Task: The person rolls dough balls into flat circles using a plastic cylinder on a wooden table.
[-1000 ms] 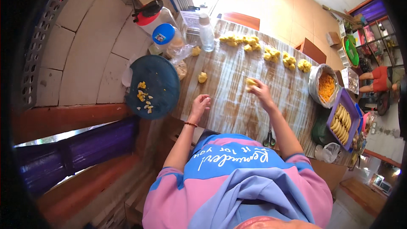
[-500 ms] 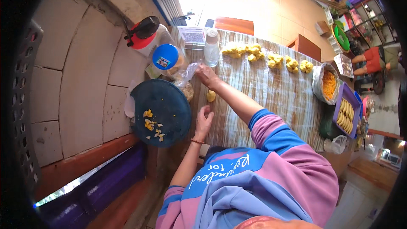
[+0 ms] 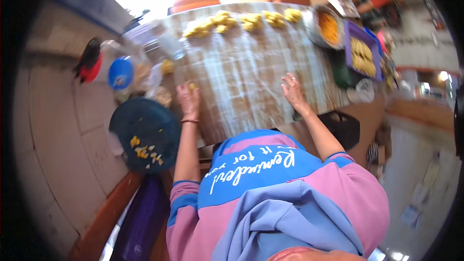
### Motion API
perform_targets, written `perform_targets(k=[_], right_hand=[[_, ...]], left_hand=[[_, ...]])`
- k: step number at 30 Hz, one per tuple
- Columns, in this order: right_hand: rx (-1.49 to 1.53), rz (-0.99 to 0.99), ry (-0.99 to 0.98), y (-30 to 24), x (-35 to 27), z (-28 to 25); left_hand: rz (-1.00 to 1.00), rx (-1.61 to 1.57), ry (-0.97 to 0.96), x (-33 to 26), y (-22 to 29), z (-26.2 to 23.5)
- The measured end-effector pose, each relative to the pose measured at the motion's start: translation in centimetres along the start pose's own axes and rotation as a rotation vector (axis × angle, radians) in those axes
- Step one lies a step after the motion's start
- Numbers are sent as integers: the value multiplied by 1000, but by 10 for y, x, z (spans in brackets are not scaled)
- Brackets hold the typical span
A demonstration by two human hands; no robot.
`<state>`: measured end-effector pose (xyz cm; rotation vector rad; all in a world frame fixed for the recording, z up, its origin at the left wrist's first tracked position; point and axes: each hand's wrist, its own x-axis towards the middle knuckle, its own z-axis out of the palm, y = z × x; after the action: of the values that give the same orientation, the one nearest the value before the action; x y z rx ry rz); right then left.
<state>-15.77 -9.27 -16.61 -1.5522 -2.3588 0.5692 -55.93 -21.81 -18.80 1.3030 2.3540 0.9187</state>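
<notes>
since half a second ago the right hand left the dough ball and lies flat, empty, mid-cloth. left hand cups it at the cloth's left edge; soft, sticky, light: pinch gently underneath.

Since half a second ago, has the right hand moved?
Yes. The right hand has left the spot by the dark plate and now lies open on the striped cloth, toward the purple tray. The left hand holds a yellow piece.
</notes>
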Motion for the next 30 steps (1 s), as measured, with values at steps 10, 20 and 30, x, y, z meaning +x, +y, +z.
perform_targets(k=[10,20,30], right_hand=[[-192,241,107,41,-124,-25],[-131,201,174,85,-106,-14],[-314,345,259,192,-18,-95]], left_hand=[[66,-54,61,13,6,11],[61,275,-165,0,29,10],[68,227,-93,-18,18,7]])
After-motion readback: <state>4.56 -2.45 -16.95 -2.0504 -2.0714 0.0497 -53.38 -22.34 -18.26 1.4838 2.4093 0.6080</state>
